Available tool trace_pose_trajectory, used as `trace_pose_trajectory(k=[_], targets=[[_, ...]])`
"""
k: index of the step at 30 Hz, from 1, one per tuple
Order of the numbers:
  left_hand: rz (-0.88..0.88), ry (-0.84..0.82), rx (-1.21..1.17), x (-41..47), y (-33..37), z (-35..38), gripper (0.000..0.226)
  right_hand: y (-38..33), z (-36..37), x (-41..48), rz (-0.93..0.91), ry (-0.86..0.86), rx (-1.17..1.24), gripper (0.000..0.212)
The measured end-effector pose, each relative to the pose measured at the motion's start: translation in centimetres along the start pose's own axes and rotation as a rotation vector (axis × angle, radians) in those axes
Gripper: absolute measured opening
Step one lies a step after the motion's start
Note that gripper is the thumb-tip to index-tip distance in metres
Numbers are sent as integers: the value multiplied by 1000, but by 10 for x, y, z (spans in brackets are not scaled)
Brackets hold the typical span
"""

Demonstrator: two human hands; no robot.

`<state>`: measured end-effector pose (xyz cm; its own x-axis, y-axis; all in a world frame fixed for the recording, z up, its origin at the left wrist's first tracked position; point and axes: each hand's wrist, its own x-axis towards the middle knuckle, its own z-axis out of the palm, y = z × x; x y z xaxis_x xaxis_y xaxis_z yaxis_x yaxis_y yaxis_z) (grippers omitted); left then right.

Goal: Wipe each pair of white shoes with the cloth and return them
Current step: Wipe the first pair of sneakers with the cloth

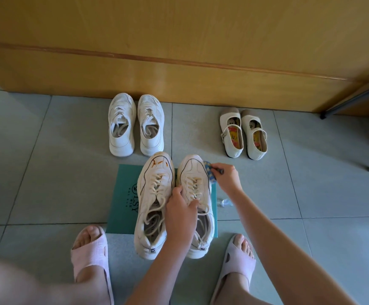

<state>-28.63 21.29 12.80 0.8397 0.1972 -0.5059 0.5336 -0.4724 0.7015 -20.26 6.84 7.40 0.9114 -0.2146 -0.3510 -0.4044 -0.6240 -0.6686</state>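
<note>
White lace-up sneakers (155,188), brown streaks on one toe

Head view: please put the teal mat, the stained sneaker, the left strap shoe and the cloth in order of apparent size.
1. teal mat, partly covered
2. stained sneaker
3. left strap shoe; it lies farther away, so its true size is unsure
4. cloth, bunched in the right hand
</note>
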Motion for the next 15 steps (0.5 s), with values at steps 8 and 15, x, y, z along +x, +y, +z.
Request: trace_pose_trajectory(k=[8, 15], targets=[[5, 3, 7, 0, 0, 0, 54, 0, -21, 7, 57, -25, 161, 29], [-23, -14, 11, 1, 2, -2, 55, -34, 20, 18, -101, -9, -1, 22]])
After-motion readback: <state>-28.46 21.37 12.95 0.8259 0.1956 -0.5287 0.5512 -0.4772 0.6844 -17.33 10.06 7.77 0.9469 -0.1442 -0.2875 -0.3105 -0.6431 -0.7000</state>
